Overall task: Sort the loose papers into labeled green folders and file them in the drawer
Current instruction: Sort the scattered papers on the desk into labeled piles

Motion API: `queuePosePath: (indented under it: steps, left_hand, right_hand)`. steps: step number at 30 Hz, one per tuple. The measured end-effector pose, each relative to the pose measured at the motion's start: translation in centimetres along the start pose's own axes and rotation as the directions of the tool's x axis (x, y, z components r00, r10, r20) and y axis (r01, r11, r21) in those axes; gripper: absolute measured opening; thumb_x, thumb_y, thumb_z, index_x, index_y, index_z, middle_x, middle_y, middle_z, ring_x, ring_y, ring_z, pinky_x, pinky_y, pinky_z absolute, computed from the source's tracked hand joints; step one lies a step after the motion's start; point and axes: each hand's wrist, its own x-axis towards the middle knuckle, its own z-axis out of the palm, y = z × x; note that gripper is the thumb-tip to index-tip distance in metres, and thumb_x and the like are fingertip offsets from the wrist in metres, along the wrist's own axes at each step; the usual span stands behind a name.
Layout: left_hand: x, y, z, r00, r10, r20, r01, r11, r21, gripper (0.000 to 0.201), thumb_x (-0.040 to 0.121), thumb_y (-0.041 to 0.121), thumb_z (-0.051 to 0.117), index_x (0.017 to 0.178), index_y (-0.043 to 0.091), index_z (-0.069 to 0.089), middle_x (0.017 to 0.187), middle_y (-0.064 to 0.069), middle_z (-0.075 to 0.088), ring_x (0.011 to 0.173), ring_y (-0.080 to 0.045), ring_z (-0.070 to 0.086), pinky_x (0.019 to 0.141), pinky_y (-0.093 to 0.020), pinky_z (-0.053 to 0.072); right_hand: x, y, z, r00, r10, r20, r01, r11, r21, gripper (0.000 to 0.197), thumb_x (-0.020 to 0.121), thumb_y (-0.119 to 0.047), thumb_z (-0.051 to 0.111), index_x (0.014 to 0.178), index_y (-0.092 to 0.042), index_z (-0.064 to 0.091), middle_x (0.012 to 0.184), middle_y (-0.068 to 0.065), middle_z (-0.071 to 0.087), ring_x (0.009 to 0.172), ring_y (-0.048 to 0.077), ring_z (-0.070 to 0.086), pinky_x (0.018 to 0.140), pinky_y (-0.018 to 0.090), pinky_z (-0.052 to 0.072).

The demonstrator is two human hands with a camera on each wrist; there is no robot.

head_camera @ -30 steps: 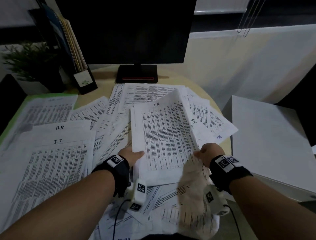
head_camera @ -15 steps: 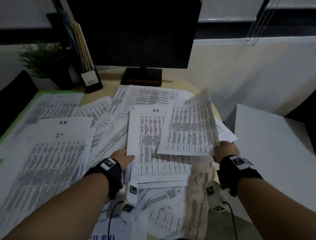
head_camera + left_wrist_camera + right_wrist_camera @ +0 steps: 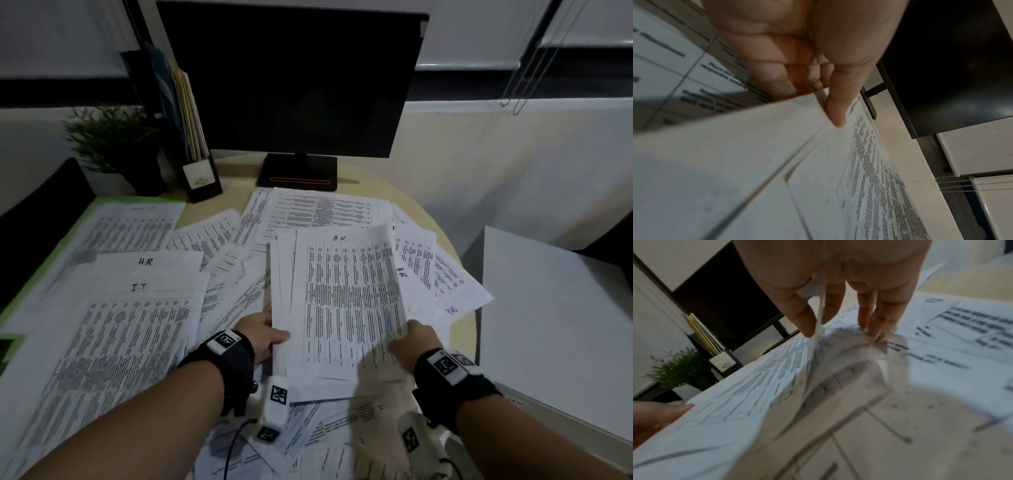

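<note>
White printed sheets, dense with black tabular text, lie scattered across the round beige table. A small stack of these white sheets headed "HR" in handwriting sits raised at the middle of the table, held at both near corners. The left hand grips the stack's near left edge, thumb on top and fingers tucked beneath; the left wrist view shows the thumb pressed along the paper edge. The right hand holds the stack's near right corner, and in the right wrist view a sheet edge is pinched between its thumb and forefinger while the other fingers press on a curled, creased sheet below, though blur makes it hard to tell how many pages it has. To the left lie flat sheets marked "HR" and "IT", overlapping a light green paper folder at the table's edge. Behind stand a dark blank monitor, a black file holder with coloured folders and a small green potted plant.
</note>
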Motion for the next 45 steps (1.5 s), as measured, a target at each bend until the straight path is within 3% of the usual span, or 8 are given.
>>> queuePosePath:
  steps: [7, 12, 18, 29, 33, 37, 41, 45]
  left_hand:
    - [1.4, 0.1, -1.1, 0.999, 0.03, 0.018, -0.032, 0.997, 0.074, 0.017, 0.078, 0.008, 0.076, 0.094, 0.007, 0.07, 0.102, -0.014, 0.071, 0.096, -0.031, 0.067, 0.094, -0.047, 0.051]
    - [2.4, 0.8, -1.5, 0.997, 0.062, -0.043, -0.044, 0.938, 0.345, 0.038, 0.089, 0.023, 0.066, 0.124, 0.01, 0.06, 0.122, -0.007, 0.063, 0.111, -0.027, 0.058, 0.099, -0.033, 0.045]
    - [2.9, 1.2, -1.4, 0.998, 0.026, -0.048, 0.0, 0.886, 0.464, 0.039, 0.097, 0.013, 0.05, 0.134, 0.002, 0.047, 0.136, -0.013, 0.05, 0.124, -0.03, 0.049, 0.101, -0.03, 0.041]
    - [4.0, 0.4, -1.9, 1.0, 0.009, 0.014, -0.013, 0.952, 0.306, 0.043, 0.088, 0.0, 0.051, 0.131, 0.004, 0.052, 0.124, -0.017, 0.06, 0.115, -0.036, 0.056, 0.1, -0.042, 0.046]
    - [3.7, 0.6, -2.0, 0.998, 0.061, 0.021, -0.064, 0.933, 0.353, 0.041, 0.09, 0.001, 0.049, 0.129, 0.011, 0.054, 0.128, -0.011, 0.058, 0.119, -0.032, 0.052, 0.104, -0.038, 0.039]
    - [3.8, 0.5, -2.0, 0.996, 0.075, 0.041, -0.084, 0.946, 0.313, 0.037, 0.088, -0.002, 0.05, 0.119, 0.018, 0.058, 0.123, -0.012, 0.062, 0.115, -0.032, 0.054, 0.104, -0.044, 0.041]
    - [3.7, 0.6, -2.0, 0.995, 0.09, 0.032, -0.095, 0.969, 0.228, 0.039, 0.083, -0.01, 0.043, 0.109, 0.014, 0.059, 0.106, -0.013, 0.066, 0.101, -0.032, 0.062, 0.089, -0.047, 0.053]
    - [3.6, 0.7, -2.3, 0.993, 0.119, -0.004, -0.114, 0.964, 0.239, 0.029, 0.089, -0.005, 0.045, 0.112, 0.01, 0.057, 0.11, -0.016, 0.063, 0.105, -0.034, 0.059, 0.095, -0.049, 0.049]
  right_hand:
    - [1.0, 0.4, -2.0, 0.995, 0.08, -0.062, -0.079, 0.997, 0.025, 0.011, 0.085, -0.015, 0.058, 0.093, -0.009, 0.061, 0.099, 0.013, 0.06, 0.084, 0.026, 0.054, 0.073, 0.027, 0.043]
    - [2.4, 3.4, -4.6, 0.936, 0.261, -0.235, -0.19, 0.939, 0.287, 0.04, 0.087, -0.006, 0.052, 0.127, -0.008, 0.053, 0.12, 0.02, 0.06, 0.11, 0.036, 0.057, 0.093, 0.035, 0.044]
    - [1.9, 3.1, -3.3, 0.951, 0.182, -0.249, -0.103, 0.948, 0.3, 0.011, 0.085, 0.003, 0.054, 0.092, -0.001, 0.062, 0.096, 0.02, 0.063, 0.092, 0.034, 0.059, 0.074, 0.027, 0.037]
    - [2.5, 5.3, -2.3, 0.908, 0.356, -0.219, -0.096, 0.687, 0.721, 0.035, 0.083, -0.003, 0.058, 0.116, 0.007, 0.056, 0.116, 0.028, 0.06, 0.089, 0.03, 0.064, 0.09, 0.048, 0.053]
    - [-0.2, 2.5, -3.6, 0.913, 0.223, -0.341, -0.097, 0.931, 0.351, 0.036, 0.099, -0.035, 0.037, 0.121, -0.016, 0.058, 0.122, 0.002, 0.06, 0.111, 0.014, 0.053, 0.092, 0.019, 0.039]
    - [-0.2, 1.5, -4.9, 0.921, 0.178, -0.346, 0.043, 0.838, 0.544, 0.032, 0.096, -0.015, 0.046, 0.124, -0.004, 0.058, 0.13, 0.023, 0.052, 0.092, 0.013, 0.058, 0.095, 0.025, 0.043]
    - [-1.5, -0.8, -6.1, 0.947, 0.022, -0.319, -0.015, 1.0, 0.026, 0.034, 0.096, -0.035, 0.045, 0.119, -0.016, 0.061, 0.126, 0.003, 0.056, 0.12, 0.016, 0.048, 0.095, 0.018, 0.034]
    - [-1.4, -1.6, -4.6, 0.982, 0.058, -0.179, -0.065, 0.997, -0.029, 0.032, 0.098, -0.017, 0.041, 0.125, -0.012, 0.058, 0.129, 0.009, 0.058, 0.121, 0.023, 0.052, 0.097, 0.023, 0.039]
